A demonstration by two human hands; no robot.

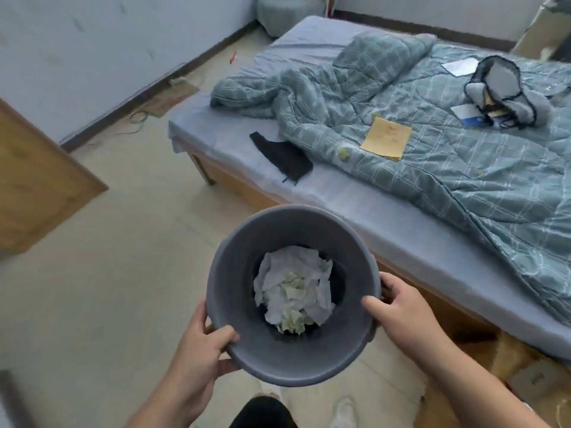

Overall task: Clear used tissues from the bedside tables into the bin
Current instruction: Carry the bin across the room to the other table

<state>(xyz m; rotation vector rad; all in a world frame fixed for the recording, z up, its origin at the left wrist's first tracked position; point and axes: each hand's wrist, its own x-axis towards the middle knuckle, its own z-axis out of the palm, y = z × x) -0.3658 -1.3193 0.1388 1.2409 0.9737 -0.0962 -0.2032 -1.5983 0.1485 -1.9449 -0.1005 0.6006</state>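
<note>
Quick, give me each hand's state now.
Left hand: grips the rim of the round grey plastic bin.
Right hand: grips the bin's opposite rim.

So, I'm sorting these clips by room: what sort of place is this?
Most likely a bedroom: a bed with a rumpled teal quilt fills the right side, and a grey bin of crumpled tissues is carried beside it.
</note>
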